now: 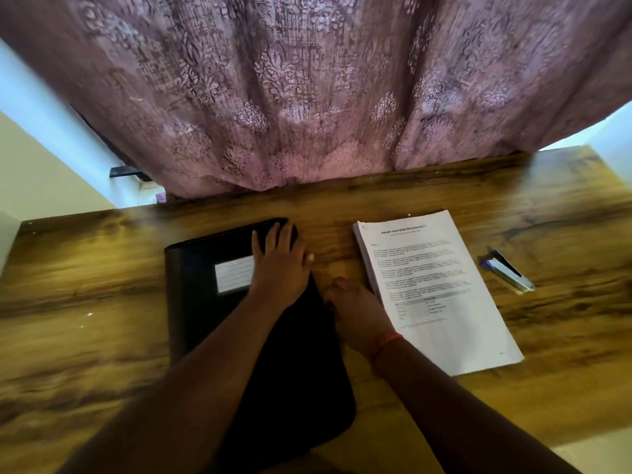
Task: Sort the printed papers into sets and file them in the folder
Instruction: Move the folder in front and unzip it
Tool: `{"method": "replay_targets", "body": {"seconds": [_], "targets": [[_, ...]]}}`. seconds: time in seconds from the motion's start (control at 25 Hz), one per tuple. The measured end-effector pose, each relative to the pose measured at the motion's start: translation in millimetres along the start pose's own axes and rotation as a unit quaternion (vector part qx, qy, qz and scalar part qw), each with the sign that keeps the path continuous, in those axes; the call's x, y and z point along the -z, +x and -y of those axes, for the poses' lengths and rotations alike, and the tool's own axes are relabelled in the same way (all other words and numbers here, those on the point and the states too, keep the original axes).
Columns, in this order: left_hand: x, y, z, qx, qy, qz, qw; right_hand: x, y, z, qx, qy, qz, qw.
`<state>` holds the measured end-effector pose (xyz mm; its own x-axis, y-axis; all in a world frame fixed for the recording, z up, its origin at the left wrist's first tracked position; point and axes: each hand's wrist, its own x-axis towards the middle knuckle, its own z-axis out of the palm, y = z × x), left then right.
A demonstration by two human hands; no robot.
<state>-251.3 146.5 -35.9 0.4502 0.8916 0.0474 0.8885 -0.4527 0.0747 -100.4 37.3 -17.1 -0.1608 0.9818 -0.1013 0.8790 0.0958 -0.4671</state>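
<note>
The black folder (pixel 219 302) lies closed under the left hand (pixel 278 268), whose straight fingers press flat on it. The right hand (pixel 355 309) has its fingers curled at the folder's edge; I cannot tell whether they grip. Just right of them lies the paper stack (pixel 434 289), then a stapler (pixel 508 271), on the wooden table (pixel 85 285).

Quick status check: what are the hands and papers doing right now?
Left hand flat on closed black folder. Right hand at paper stack's left edge, grip unclear. Stapler lies beside, nothing blocking.

Body text on papers (pixel 434 289) blurred, illegible. Folder (pixel 205 302) partly covered by left hand (pixel 278 268). Right hand (pixel 355 313) fingertips hidden.
</note>
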Motion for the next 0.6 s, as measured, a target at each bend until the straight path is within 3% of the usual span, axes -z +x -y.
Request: {"method": "replay_targets", "body": {"seconds": [0.12, 0.24, 0.4, 0.6], "targets": [[1, -66, -9, 0.011, -0.001, 0.056, 0.998, -12, -5, 3, -0.027, -0.011, -0.047, 0.998], [8, -138, -10, -0.037, -0.007, 0.054, 0.998, -13, -8, 9, -0.032, -0.017, -0.074, 0.997], [10, -217, -21, -0.143, 0.009, 0.087, 0.986, -8, -16, 18, -0.043, -0.046, -0.063, 0.996], [4, -237, -13, -0.178, 0.048, 0.118, 0.976, 8, -29, 23, -0.004, -0.087, -0.001, 0.996]]}}
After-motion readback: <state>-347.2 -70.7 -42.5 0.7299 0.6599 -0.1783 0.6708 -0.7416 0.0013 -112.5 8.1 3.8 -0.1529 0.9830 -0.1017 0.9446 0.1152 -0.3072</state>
